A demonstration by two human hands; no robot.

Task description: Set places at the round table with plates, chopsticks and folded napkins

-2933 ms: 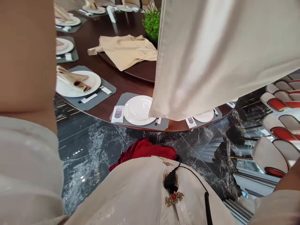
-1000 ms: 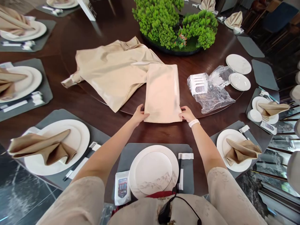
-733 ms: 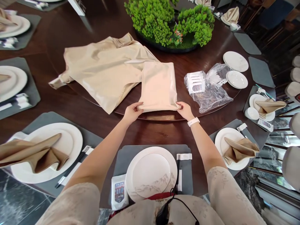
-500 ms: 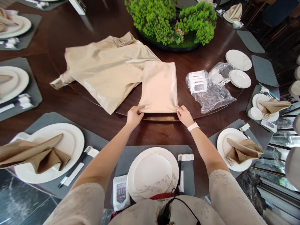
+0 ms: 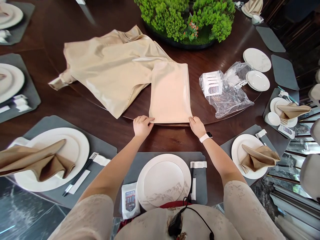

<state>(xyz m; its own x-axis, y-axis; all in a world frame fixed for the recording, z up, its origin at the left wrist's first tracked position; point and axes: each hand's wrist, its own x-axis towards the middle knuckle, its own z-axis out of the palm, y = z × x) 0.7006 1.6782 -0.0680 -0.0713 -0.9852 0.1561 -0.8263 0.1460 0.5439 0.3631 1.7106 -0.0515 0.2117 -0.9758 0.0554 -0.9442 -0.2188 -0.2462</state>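
A pale beige cloth napkin (image 5: pixel 170 93), folded into a rough rectangle, lies flat on the round turntable with its near edge toward me. My left hand (image 5: pixel 143 126) pinches its near left corner between thumb and fingers. At the near right corner my right hand (image 5: pixel 197 126), with a watch on the wrist, grips the same napkin. Beyond and to the left, a larger crumpled beige cloth (image 5: pixel 110 70) is spread out, touching the napkin's far left side. Below my hands, a white plate (image 5: pixel 163 181) stacked on a bigger one sits on a grey placemat (image 5: pixel 200 193).
A green miniature-tree centrepiece (image 5: pixel 185 23) stands at the back. To the right lies a clear plastic bag (image 5: pixel 232 100) with white packets (image 5: pixel 212 83), beside small plates (image 5: pixel 257 60). Place settings with folded brown napkins (image 5: pixel 260 158) flank me. A wet-wipe packet (image 5: pixel 130 201) lies left of my plate.
Both hands have drawn the napkin's near edge slightly toward me, and it now looks smoother and longer. The camera view has shifted a little.
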